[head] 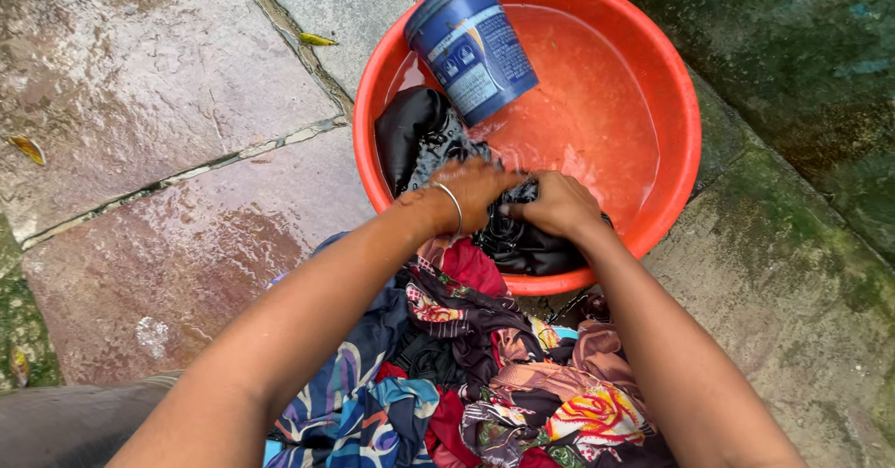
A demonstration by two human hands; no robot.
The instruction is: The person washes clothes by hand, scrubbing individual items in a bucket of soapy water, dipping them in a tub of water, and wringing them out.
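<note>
Basin (673,104) sitting on wet stone paving, blue tub (471,44) floating at far rim. Left hand (474,191), right hand (557,204) both clenching black garment (522,244) at near rim (soapy: grip slipping, water possibly slopping out).

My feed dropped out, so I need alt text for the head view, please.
Both hands, the left hand and the right hand, grip a wet black garment at the near rim of a red basin of water, where a blue plastic tub floats tilted. A heap of patterned clothes lies below on wet stone paving.
</note>
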